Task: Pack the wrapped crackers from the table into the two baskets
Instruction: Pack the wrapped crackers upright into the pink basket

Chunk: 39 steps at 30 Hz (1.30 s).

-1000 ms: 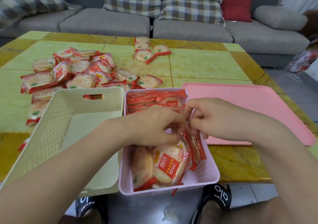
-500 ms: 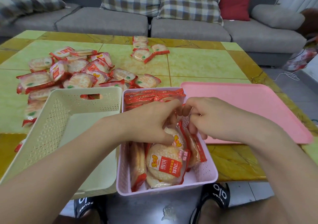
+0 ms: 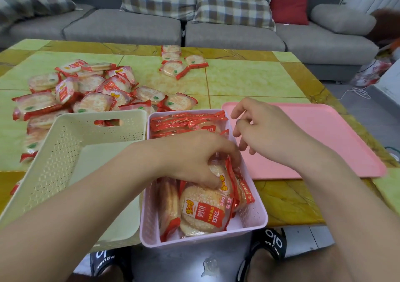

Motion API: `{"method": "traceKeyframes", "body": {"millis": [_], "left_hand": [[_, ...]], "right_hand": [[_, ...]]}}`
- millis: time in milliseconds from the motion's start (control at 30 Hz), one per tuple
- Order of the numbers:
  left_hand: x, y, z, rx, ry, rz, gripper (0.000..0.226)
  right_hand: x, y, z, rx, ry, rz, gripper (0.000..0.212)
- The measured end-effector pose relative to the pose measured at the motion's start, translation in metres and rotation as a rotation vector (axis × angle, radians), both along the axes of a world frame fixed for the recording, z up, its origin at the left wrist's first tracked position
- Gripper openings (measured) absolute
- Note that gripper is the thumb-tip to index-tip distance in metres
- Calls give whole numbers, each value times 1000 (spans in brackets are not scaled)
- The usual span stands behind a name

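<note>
Wrapped cracker (image 3: 220, 174) under left hand (image 3: 194, 156), in pink basket (image 3: 255, 219).

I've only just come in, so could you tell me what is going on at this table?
A person is packing wrapped crackers into baskets. The left hand reaches into the pink basket and grips a cracker packet standing among those already packed there. The right hand hovers above the basket's far right corner, fingers loosely curled, holding nothing. The cream basket beside it holds no packets that I can see. A large pile of crackers and a smaller cluster lie on the table.
</note>
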<state>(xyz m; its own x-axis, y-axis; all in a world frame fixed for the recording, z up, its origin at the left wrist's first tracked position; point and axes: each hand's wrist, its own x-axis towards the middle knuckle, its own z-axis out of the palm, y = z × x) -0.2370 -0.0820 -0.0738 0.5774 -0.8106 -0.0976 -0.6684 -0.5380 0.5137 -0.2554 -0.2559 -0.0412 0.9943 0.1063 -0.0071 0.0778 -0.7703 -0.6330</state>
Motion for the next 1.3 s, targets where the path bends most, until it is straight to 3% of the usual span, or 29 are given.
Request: {"method": "traceKeyframes", "body": {"millis": [233,433,567,700,867,1133,1300], "left_hand": [[-4,1,6,21,-102,-6,34],[3,30,12,-183,-84,179,37],[3,36,5,-208,-158,305,40],[2,31,-2,-202,-187,326,42],[1,34,-6,-82,-254,265,52],[2,29,-18,103,-590,269,58],[5,32,-19,219,-665,294,75]], "right_hand": [[-2,-1,3,-10,-24,24,22],[-1,-2,10,133,68,111,23],[-5,0,5,-45,138,318,42],[-5,3,-4,-225,8,332,54],[-2,12,-14,-351,-127,326,36],[-3,20,-16,-503,-241,359,29],[-1,20,-24,-559,-262,371,27]]}}
